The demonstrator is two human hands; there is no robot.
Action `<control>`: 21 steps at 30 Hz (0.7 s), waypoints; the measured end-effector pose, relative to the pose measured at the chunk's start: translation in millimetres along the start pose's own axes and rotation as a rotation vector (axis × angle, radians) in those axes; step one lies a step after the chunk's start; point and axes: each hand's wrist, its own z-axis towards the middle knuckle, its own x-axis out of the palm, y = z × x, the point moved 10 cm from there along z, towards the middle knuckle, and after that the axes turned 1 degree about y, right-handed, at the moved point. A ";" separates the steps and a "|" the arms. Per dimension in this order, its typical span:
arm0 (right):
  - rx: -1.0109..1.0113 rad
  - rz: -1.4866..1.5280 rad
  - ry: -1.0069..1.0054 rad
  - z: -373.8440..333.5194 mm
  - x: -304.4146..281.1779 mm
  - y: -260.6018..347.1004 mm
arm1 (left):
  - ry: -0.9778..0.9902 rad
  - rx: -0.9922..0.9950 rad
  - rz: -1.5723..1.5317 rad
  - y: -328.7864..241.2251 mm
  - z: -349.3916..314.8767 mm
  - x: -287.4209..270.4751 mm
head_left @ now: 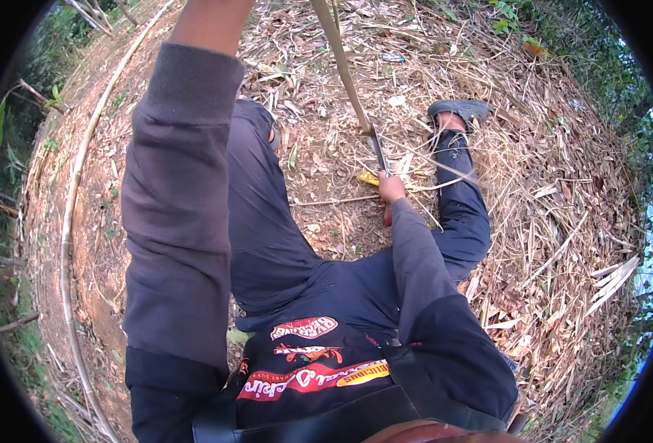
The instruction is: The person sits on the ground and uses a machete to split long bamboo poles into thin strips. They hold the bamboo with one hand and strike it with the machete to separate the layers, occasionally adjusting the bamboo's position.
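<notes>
My right hand [392, 188] is closed round the handle of a long knife [379, 153], low between my legs. Its narrow dark blade points away from me. At the blade's tip is the lower end of a pale stick [345, 70], which slants up and out of the top edge; whether blade and stick touch, I cannot tell. My left arm [182, 199] stretches far forward, and the hand lies beyond the top edge, out of sight. Something yellow [368, 178] lies on the ground beside my right hand.
I sit with legs apart on ground strewn with dry leaves [533, 170] and split strips. My right shoe [461, 112] is off to the right. A long thin pole [75, 184] lies along the left. Green plants [599, 59] edge the far right.
</notes>
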 end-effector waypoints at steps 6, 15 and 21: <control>0.271 0.734 0.327 -61.1 37.8 29.6 | -0.093 -0.014 0.117 -8.4 3.6 -67.9; 0.051 0.621 0.118 -114.0 -1.8 60.9 | 0.166 -0.240 -0.311 6.7 -0.4 -65.5; -0.163 0.467 -0.167 -153.9 -14.3 32.8 | 0.078 -0.175 -0.174 -23.9 -11.6 -73.0</control>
